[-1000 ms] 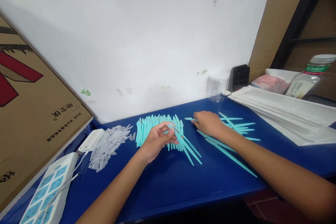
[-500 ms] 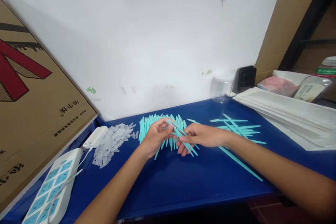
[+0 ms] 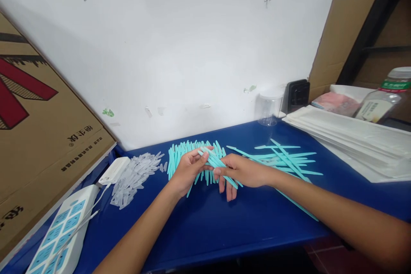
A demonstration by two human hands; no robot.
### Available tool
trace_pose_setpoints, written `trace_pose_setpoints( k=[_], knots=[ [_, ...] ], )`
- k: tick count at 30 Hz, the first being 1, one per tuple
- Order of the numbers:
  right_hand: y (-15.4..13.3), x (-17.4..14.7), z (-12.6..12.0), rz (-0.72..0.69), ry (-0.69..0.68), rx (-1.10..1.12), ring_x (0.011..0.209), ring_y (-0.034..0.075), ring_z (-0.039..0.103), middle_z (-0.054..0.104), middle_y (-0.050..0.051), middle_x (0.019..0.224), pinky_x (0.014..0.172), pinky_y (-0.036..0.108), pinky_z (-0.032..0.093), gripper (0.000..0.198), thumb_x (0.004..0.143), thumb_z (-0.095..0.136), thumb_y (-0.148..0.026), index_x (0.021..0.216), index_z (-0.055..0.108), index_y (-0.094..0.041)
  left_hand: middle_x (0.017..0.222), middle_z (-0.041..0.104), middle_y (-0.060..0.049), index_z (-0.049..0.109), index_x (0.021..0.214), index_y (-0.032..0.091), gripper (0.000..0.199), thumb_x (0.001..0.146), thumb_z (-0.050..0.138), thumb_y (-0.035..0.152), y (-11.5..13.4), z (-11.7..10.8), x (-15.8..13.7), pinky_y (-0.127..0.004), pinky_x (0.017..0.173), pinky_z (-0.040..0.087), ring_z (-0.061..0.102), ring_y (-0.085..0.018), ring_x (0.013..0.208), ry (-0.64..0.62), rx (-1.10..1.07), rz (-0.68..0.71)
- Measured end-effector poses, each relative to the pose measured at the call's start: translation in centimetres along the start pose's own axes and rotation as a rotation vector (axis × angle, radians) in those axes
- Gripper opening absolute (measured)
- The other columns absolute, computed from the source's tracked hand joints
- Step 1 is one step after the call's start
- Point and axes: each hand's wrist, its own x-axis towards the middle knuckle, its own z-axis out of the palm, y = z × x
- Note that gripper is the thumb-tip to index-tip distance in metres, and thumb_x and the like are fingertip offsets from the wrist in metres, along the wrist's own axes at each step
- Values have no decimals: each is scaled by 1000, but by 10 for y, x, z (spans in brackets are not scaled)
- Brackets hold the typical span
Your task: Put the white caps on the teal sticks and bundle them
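Note:
My left hand (image 3: 188, 172) pinches the upper ends of a small bunch of slim turquoise tapered sticks (image 3: 217, 162) between thumb and fingers. My right hand (image 3: 244, 170) grips the lower part of the same bunch, its thumb on top and some fingers hanging below. The bunch slants down to the right above the blue table. Just behind my hands lies a dense row of similar turquoise sticks (image 3: 174, 158), partly covered by them. More sticks (image 3: 284, 159) lie crisscrossed beyond my right wrist, and one is partly hidden under the forearm.
A heap of small frosted clear pieces (image 3: 135, 177) lies on the left, beside a white adapter (image 3: 114, 170) and a power strip (image 3: 62, 231). A clear jar (image 3: 269, 109) stands by the wall. White sheets or bags (image 3: 349, 141) lie right, below a bottle (image 3: 379, 105). A cardboard box (image 3: 48, 137) stands left.
The held sticks have drawn closer together into a tighter bunch. My right hand's thumb has shifted slightly left along them, and its lower fingers have extended downward. The view has moved slightly.

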Motion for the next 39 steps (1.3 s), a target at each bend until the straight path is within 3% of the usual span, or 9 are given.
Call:
trace_pose_setpoints(
  k=[4,6,10,13,19,24,28,34,39],
  knots=[
    [7,3,6,3,193,-183,42,16,64,64,0,67,38,22,47,46,102,34,-63,101,48,-19,103,73,-13,71,108,13,40,93,65,49,-3,3,2,-36,81,57,70,-26,98,105,58,44],
    [7,2,8,-20,256,-375,39,13,59,60,-2,61,40,21,43,44,106,28,-56,106,50,-18,103,74,-14,71,102,12,41,92,65,51,-3,5,2,-38,81,58,71,-28,99,141,50,45],
    [-1,0,12,-54,357,-899,53,16,56,62,3,66,52,25,35,40,109,30,-38,134,50,-13,112,75,-18,66,122,13,52,93,62,56,-1,10,0,-45,88,57,71,-31,102,179,-30,24],
    [-3,0,15,-18,358,-1059,57,19,53,62,5,71,54,27,28,44,110,29,-38,141,46,-13,115,75,-20,65,126,12,56,95,58,57,-1,12,-1,-48,96,53,71,-33,107,200,-73,17],
    [2,-1,16,-51,351,-1068,55,18,48,57,3,67,55,28,28,46,110,23,-41,137,48,-13,118,74,-21,67,121,12,50,96,57,54,-4,10,-1,-49,103,49,69,-34,114,170,-120,26],
    [2,-2,16,-94,365,-780,53,15,52,58,1,66,56,26,35,48,110,19,-46,111,58,-18,117,74,-22,66,116,11,48,96,59,53,-5,10,1,-49,101,50,69,-34,113,172,-93,55],
    [2,-1,19,-25,326,-572,44,12,53,59,-1,63,53,26,37,54,108,14,-53,103,56,-19,117,74,-21,66,117,11,47,98,55,53,-5,10,1,-48,99,51,69,-33,113,147,-12,82],
    [8,-2,19,-135,358,-757,60,17,52,56,0,67,58,28,33,50,108,15,-55,92,49,-21,115,75,-19,64,124,12,46,100,53,50,-5,11,-1,-44,96,52,70,-31,111,115,54,109],
    [9,-1,20,-133,306,-732,51,15,49,51,-3,58,54,27,31,49,108,15,-56,88,44,-22,111,77,-16,61,130,16,43,100,54,46,-1,13,-3,-38,87,55,72,-27,103,68,62,119]
  ],
)
